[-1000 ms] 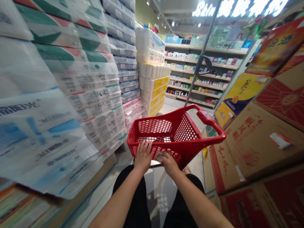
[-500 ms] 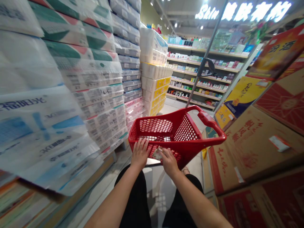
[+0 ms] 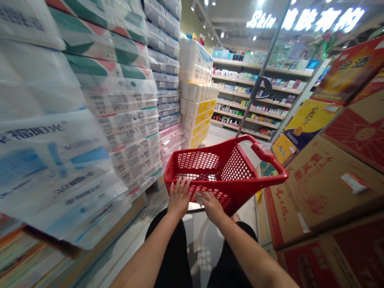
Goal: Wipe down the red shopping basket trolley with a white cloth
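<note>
A red plastic shopping basket (image 3: 240,166) on wheels stands in the aisle in front of me, its mesh walls tilted. My left hand (image 3: 178,198) rests on its near rim with fingers curled over the edge. My right hand (image 3: 211,205) sits beside it on the same rim, closed around a small pale crumpled thing (image 3: 198,196) that I cannot make out. The basket's long red handle (image 3: 268,158) sticks out to the right. My legs in black trousers show below.
Tall stacks of wrapped tissue packs (image 3: 120,104) wall the left side. Cardboard cartons (image 3: 330,176) line the right. Shelves of small goods (image 3: 255,104) cross the aisle's far end behind a slanted metal pole (image 3: 259,80).
The basket and both hands have shifted slightly forward along the aisle. My grip on the rim is the same.
</note>
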A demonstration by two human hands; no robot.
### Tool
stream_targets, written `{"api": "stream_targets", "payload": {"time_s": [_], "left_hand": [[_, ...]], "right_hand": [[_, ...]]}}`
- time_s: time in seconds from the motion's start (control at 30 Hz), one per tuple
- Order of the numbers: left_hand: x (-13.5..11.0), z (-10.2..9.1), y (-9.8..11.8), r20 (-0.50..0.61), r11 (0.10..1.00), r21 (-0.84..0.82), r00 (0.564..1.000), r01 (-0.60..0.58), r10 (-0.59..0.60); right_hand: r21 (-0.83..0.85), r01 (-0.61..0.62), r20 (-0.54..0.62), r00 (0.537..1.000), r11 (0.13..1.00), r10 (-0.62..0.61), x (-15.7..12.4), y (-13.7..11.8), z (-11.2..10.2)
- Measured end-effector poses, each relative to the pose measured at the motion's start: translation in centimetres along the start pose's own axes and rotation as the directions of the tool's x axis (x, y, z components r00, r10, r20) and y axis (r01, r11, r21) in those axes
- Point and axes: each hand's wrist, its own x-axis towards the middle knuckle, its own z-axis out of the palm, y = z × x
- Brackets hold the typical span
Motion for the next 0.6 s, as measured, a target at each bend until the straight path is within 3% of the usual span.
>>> {"api": "stream_targets", "payload": {"time_s": [0.1,0.23,0.37,0.47,0.6], "left_hand": [[-0.1,0.1,0.0,-0.008,1.000,-0.009,1.000,0.005,-0.006],[-0.3,0.3,0.0,-0.003,0.999,-0.019,1.000,0.028,-0.028],[-0.4,0.3,-0.2,0.004,1.000,-0.016,1.000,-0.001,0.001],[-0.4,0.3,0.0,-0.002,1.000,-0.013,1.000,0.011,-0.011],[-0.4,0.3,0.3,-0.026,1.000,-0.005,1.000,0.009,-0.010]], "right_hand": [[-0.027,-0.056,-0.053,0.997,0.998,0.054,0.0,0.0,0.0],[0.021,-0.026,0.079,0.997,0.999,0.025,-1.0,0.6,0.0],[-0.010,-0.139,0.066,0.988,0.990,0.139,-3.3,2.0,-0.4],[-0.027,-0.202,0.140,0.969,0.979,0.204,-4.6,2.8,-1.0],[-0.026,-0.218,0.063,0.974,0.976,0.219,-4.8,3.1,-1.3]]}}
